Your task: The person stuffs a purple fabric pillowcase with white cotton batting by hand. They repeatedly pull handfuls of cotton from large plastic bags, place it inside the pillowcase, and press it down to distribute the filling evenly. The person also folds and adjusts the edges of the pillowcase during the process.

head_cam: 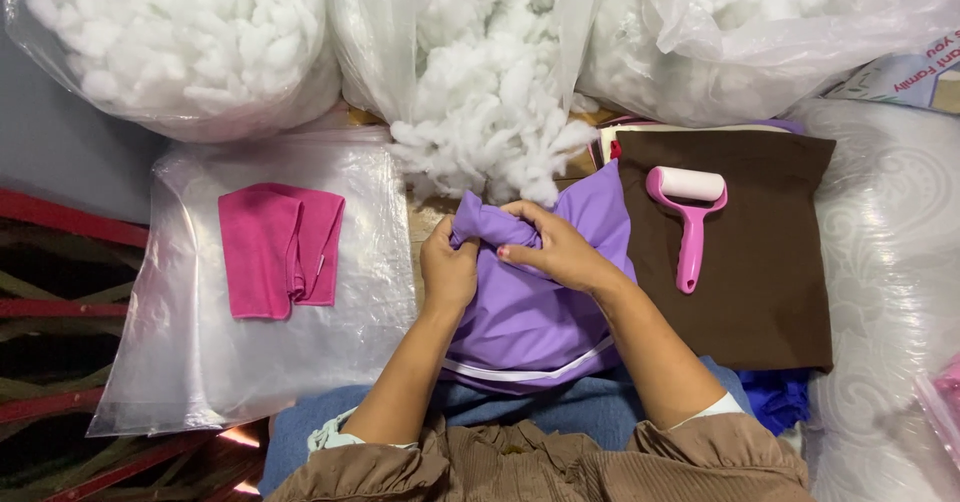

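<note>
Centrally, label by label:

Cover: a purple fabric cover lies on the person's lap at the middle of the view, its white-trimmed lower edge resting across blue trousers and its upper end gathered into a bunch.
Left hand: fingers curled tight round the left side of the bunched purple cloth, gripping it.
Right hand: laid over the bunch from the right, fingers closed on the fabric, touching the left hand's hold.
Stuffing: loose white fibre filling spills from an opened clear bag just above the hands, its lowest tufts touching the bunch.
Right edge: a brown cloth lies just beside the cover, a pink lint roller resting on it, handle pointing toward the person.
Left edge: a folded pink cloth sits on a flat clear plastic bag, apart from the left forearm.
Open room: bare plastic lies between the pink cloth and the left arm; the brown cloth's lower half is uncovered.
Back row: two more bags of white filling flank the open one, cut off by the top edge.
Hidden: whatever is inside the cover cannot be made out; the fingertips of the left hand are buried in the folds; a blue cloth peeks out below the brown one, mostly covered.
</note>
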